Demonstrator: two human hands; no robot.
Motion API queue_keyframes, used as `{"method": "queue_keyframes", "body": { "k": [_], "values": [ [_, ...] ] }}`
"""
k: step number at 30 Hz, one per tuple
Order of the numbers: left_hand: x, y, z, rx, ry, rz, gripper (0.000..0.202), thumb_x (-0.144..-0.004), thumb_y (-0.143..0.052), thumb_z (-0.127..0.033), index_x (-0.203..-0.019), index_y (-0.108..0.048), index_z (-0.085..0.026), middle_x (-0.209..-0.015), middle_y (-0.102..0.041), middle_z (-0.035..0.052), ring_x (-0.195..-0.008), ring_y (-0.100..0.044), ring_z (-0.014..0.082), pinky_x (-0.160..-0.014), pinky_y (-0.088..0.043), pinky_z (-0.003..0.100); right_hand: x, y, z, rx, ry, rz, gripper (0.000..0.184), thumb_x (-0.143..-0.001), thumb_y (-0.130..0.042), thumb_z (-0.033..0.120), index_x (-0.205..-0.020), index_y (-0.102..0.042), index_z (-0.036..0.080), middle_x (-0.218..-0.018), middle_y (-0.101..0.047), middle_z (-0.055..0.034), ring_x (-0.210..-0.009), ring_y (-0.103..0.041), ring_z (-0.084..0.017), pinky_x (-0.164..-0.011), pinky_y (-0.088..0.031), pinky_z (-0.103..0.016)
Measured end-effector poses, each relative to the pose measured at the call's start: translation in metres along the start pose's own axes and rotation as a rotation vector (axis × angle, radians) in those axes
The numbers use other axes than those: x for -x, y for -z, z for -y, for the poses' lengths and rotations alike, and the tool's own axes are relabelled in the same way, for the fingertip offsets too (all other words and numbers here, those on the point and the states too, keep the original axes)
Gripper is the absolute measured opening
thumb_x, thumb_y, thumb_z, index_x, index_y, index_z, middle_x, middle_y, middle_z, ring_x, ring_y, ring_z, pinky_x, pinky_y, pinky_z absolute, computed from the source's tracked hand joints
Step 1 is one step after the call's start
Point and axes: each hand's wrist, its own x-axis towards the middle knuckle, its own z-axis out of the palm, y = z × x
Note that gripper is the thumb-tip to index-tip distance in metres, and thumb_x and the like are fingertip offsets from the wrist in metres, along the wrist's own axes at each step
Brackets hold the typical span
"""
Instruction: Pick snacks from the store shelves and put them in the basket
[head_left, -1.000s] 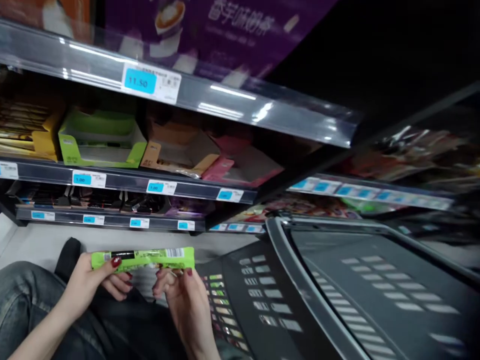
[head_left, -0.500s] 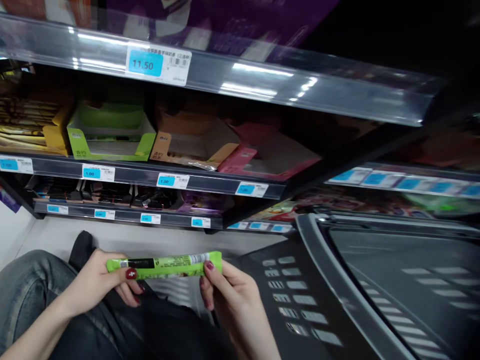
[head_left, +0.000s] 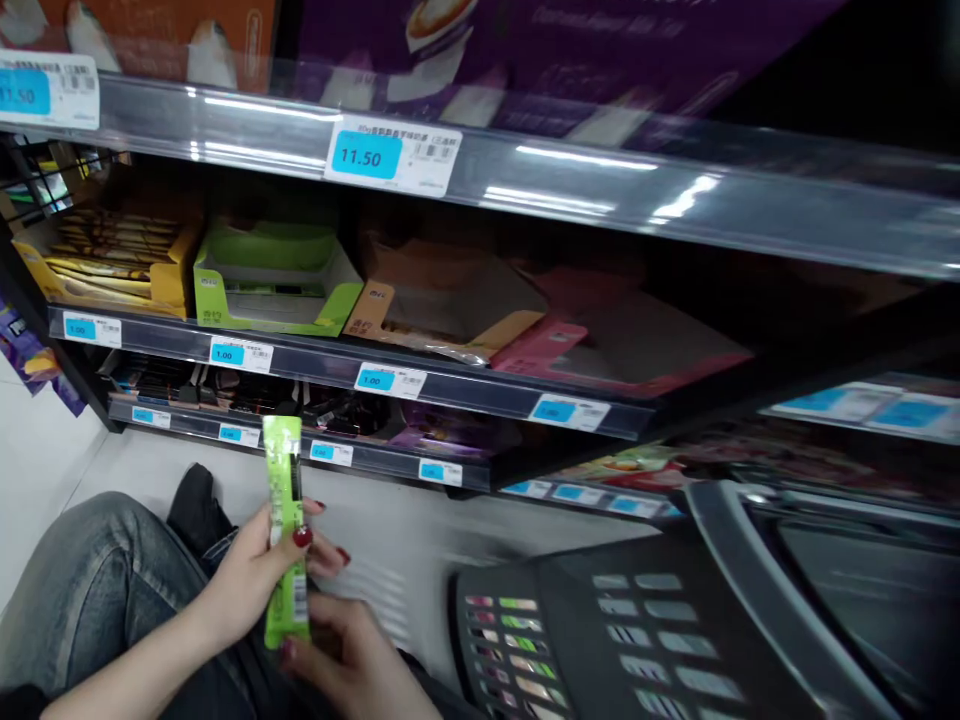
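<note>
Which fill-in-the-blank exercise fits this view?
The left hand holds a packet colored ____.
The hand at the packet's lower end is the ____ one.
Just right of the open orange box sits a ____ box.
The price label on the upper shelf shows the price ____.

Missing words: green; right; pink; 11.50

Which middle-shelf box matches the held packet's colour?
The green box, second from left, between the yellow box and orange box; no other there shares the packet's green.

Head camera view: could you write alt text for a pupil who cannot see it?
The left hand grips a slim green packet near its middle while the right hand touches its lower end. Behind are shelves with open boxes; at the picture's right, a dark basket.
</note>
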Motion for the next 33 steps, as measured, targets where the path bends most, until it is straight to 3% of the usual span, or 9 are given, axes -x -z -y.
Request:
{"method": "queue_keyframes", "body": {
  "k": [3,7,9,12,15,19,22,26,33],
  "values": [
    [0.000,0.007,-0.005,-0.032,0.207,0.147,0.024,-0.081,-0.056,-0.035,-0.093,-0.053,-0.015,-0.071,-0.069,0.0044,-0.050,-0.062,0.0125,-0.051,-0.050,0.023,0.006,0.025,0.008,0.122,0.003,-0.061,0.024,-0.071,-0.066,0.040,-0.071,-0.067,0.015,-0.061,-0.061,-0.0027,-0.055,-0.053,-0.013,-0.052,-0.041,-0.023],
    [0.000,0.014,-0.010,-0.029,0.446,0.373,0.020,-0.083,-0.051,-0.033,-0.090,-0.053,-0.014,-0.066,-0.069,0.0059,-0.032,-0.053,0.0107,-0.032,-0.041,0.019,0.015,0.052,0.018,-0.087,0.168,-0.360,0.038,-0.075,-0.061,0.051,-0.092,-0.060,0.017,-0.066,-0.053,0.0012,-0.047,-0.045,-0.008,-0.043,-0.034,-0.019],
    [0.002,0.015,-0.010,-0.031,0.524,0.480,0.020,-0.084,-0.049,-0.031,-0.090,-0.055,-0.013,-0.063,-0.069,0.0069,-0.029,-0.052,0.0109,-0.030,-0.040,0.019,0.015,0.051,0.019,-0.165,0.246,-0.392,0.041,-0.075,-0.060,0.052,-0.097,-0.057,0.018,-0.069,-0.051,0.0018,-0.045,-0.043,-0.007,-0.041,-0.031,-0.019],
    [0.005,0.014,-0.009,-0.038,0.654,0.589,0.020,-0.083,-0.051,-0.029,-0.092,-0.057,-0.013,-0.065,-0.070,0.0079,-0.034,-0.056,0.0132,-0.034,-0.046,0.022,0.013,0.041,0.019,-0.169,0.254,-0.376,0.037,-0.076,-0.060,0.052,-0.082,-0.056,0.016,-0.057,-0.045,0.0051,-0.040,-0.035,-0.005,-0.039,-0.024,-0.018],
    [0.006,0.015,-0.012,-0.045,0.727,0.600,0.020,-0.080,-0.055,-0.029,-0.094,-0.059,-0.015,-0.073,-0.071,0.0080,-0.040,-0.060,0.0129,-0.035,-0.047,0.020,0.014,0.037,0.020,-0.113,0.200,-0.379,0.039,-0.076,-0.061,0.049,-0.063,-0.053,0.013,-0.048,-0.044,0.0053,-0.036,-0.033,-0.003,-0.039,-0.023,-0.017],
    [0.001,0.018,-0.022,-0.081,0.609,0.483,0.026,-0.071,-0.068,-0.025,-0.095,-0.063,-0.014,-0.092,-0.070,0.0104,-0.058,-0.067,0.0161,-0.044,-0.053,0.021,0.019,0.044,0.019,-0.192,0.190,-0.485,0.039,-0.073,-0.064,0.048,-0.059,-0.052,0.013,-0.042,-0.048,0.0039,-0.031,-0.037,-0.004,-0.034,-0.025,-0.016],
    [-0.005,0.021,-0.030,-0.079,0.508,0.194,0.032,-0.066,-0.074,-0.022,-0.095,-0.067,-0.012,-0.089,-0.071,0.0111,-0.073,-0.069,0.0215,-0.056,-0.057,0.023,0.020,0.048,0.017,-0.291,0.230,-0.555,0.036,-0.070,-0.067,0.047,-0.063,-0.055,0.014,-0.042,-0.052,0.0029,-0.029,-0.041,-0.006,-0.031,-0.028,-0.016],
    [-0.008,0.023,-0.033,-0.026,0.341,-0.143,0.027,-0.061,-0.077,-0.021,-0.086,-0.070,-0.013,-0.079,-0.072,0.0067,-0.064,-0.068,0.0191,-0.049,-0.056,0.020,0.018,0.047,0.016,-0.323,0.257,-0.552,0.030,-0.072,-0.067,0.042,-0.071,-0.058,0.014,-0.047,-0.058,0.0012,-0.032,-0.048,-0.009,-0.034,-0.037,-0.017],
    [-0.008,0.016,-0.033,-0.007,0.223,-0.227,0.025,-0.057,-0.079,-0.019,-0.080,-0.072,-0.012,-0.077,-0.072,0.0071,-0.059,-0.066,0.0154,-0.047,-0.057,0.021,0.017,0.047,0.013,-0.299,0.315,-0.525,0.022,-0.077,-0.065,0.036,-0.072,-0.061,0.014,-0.043,-0.056,0.0022,-0.034,-0.051,-0.010,-0.039,-0.042,-0.019]
  ]
}}
